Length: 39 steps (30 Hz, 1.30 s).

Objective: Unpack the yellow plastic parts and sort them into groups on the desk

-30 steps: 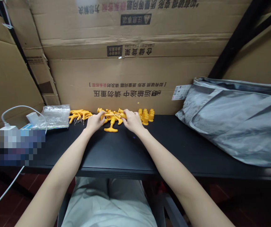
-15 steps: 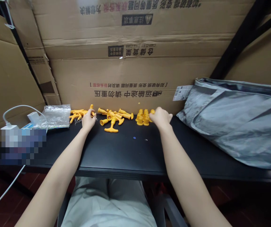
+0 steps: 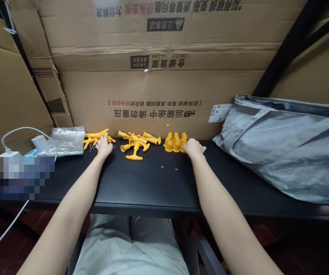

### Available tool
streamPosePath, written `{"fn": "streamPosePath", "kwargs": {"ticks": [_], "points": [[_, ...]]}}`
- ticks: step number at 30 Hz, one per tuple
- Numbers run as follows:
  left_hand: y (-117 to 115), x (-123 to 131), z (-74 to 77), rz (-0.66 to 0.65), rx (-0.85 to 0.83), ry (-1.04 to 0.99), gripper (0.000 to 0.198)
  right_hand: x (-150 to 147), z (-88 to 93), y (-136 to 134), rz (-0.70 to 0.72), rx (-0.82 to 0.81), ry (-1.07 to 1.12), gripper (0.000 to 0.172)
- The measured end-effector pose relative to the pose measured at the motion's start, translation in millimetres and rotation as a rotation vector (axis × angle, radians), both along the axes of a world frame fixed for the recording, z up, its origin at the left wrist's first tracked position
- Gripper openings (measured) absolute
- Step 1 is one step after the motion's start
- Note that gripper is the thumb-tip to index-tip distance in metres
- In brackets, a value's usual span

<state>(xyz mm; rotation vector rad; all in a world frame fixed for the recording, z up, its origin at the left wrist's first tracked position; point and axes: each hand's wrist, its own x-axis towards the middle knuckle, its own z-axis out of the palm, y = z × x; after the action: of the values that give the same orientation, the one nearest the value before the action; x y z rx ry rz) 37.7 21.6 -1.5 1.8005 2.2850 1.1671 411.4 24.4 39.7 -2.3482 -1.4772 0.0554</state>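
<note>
My left hand (image 3: 104, 148) is at the left heap of yellow plastic pieces, its fingers closed on a yellow T-shaped handle (image 3: 104, 132) that lies tilted over the others. Thin silvery bits lie beside that heap. My right hand (image 3: 194, 148) is closed at the front right corner of several yellow flanged caps (image 3: 176, 144) standing upright in tight rows. A cap there is mostly hidden by the fingers. Between my hands lies a loose pile of yellow hollow stems and T-handles (image 3: 137, 143), with one T-handle (image 3: 134, 157) nearest me.
A clear plastic bag (image 3: 67, 139) and a white charger with cable (image 3: 11, 162) are on the left of the black table (image 3: 141, 187). A large grey bag (image 3: 281, 152) fills the right side. Cardboard (image 3: 153, 88) walls the back. A small blue spot (image 3: 162, 167) marks the tabletop.
The yellow handle at my left hand has gone from upright to tilted leftward over the heap. My right hand has come slightly nearer me, uncovering caps in the back right.
</note>
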Motion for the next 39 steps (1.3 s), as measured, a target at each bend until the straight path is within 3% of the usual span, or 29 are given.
{"fn": "streamPosePath", "kwargs": {"ticks": [9,15,22,30,39], "points": [[7.3,-8.3,-7.4,-0.081,0.29,-0.135,0.059,-3.2,1.1,-2.9,0.011,0.011,0.027,0.031],[9.0,-12.7,-8.1,-0.06,0.363,-0.104,0.056,-14.0,12.4,-10.6,-0.015,0.118,-0.026,0.034],[13.0,-21.7,-10.2,-0.039,0.371,-0.136,0.041,-34.9,12.8,-14.5,0.162,0.249,-0.142,0.031],[15.8,-26.9,-14.9,0.062,0.382,-0.2,0.024,-60.6,0.0,-14.4,0.366,0.324,-0.234,0.031],[15.5,-25.5,-13.4,0.024,0.279,-0.092,0.041,-87.0,-6.9,-24.4,0.603,0.352,-0.275,0.027]]}}
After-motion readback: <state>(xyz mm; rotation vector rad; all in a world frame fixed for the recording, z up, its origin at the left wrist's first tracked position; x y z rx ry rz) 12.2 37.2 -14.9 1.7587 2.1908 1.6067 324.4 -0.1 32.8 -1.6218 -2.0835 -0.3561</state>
